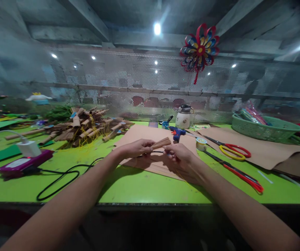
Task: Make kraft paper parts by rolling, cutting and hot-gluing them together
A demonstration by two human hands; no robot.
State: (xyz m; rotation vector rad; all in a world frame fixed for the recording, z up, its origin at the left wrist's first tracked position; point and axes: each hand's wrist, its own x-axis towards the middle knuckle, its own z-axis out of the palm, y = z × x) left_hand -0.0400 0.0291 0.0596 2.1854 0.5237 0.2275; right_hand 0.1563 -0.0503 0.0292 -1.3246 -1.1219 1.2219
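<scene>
A brown pleated paper fan (161, 143) is pinched between the thumb and fingers of my left hand (139, 147), its wider end pointing right. My right hand (179, 153) is closed in a pinch beside that end; what lies between its fingertips is too small to make out. A thin yellow thread (182, 176) shows below my right hand. Both hands are over a sheet of brown paper (136, 134). Just behind my right hand rests a blue glue gun (177, 133), with a small roll of tape or thread (201, 143) to its right.
Scissors with red and yellow handles (235, 152) and a red-handled cutting tool (244, 177) lie right. A green basket (266, 130) stands behind more brown paper. Left are a heap of brown paper pieces (84, 127), a purple power strip (25, 162) and a black cable (61, 172).
</scene>
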